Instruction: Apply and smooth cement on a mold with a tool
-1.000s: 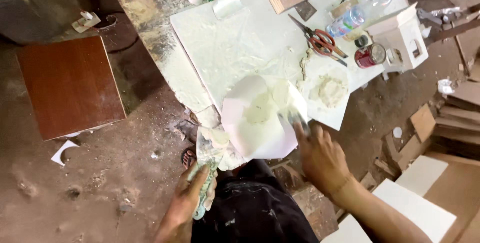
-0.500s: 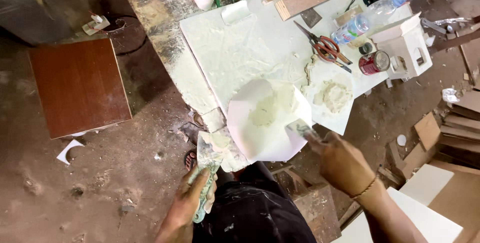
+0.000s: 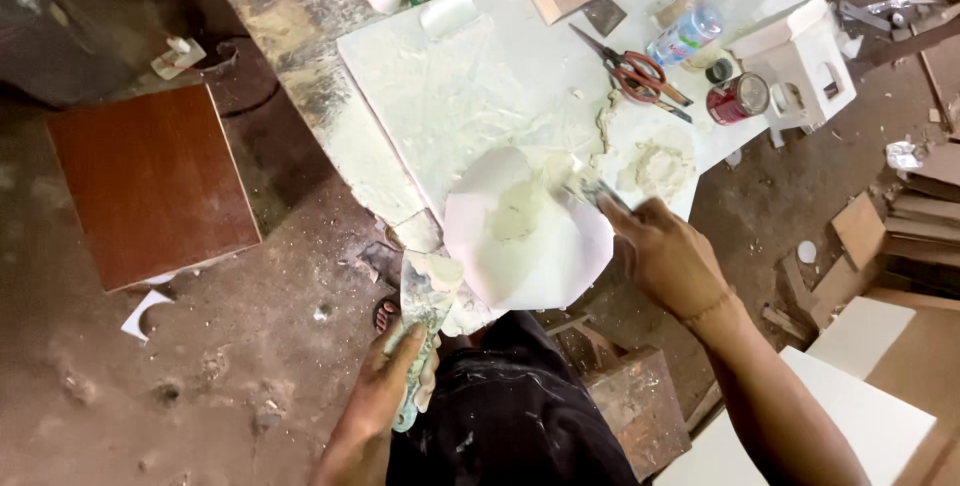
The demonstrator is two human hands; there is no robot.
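Overhead, a long putty-smeared workbench (image 3: 300,66) carries a pale white board (image 3: 480,86), with a brown wooden panel (image 3: 150,181) lying on the dirt floor to its left. At the board's near edge sits a white rounded piece (image 3: 525,246), its centre daubed with greenish filler. Red-handled scissors (image 3: 640,74), a plastic bottle (image 3: 700,26) and a small tin (image 3: 738,98) lie farther back. The right hand (image 3: 670,256) is clenched around a scraper (image 3: 590,189) touching the piece's upper edge; the left hand (image 3: 385,386) grasps a putty-caked broad knife (image 3: 425,311) just beside it.
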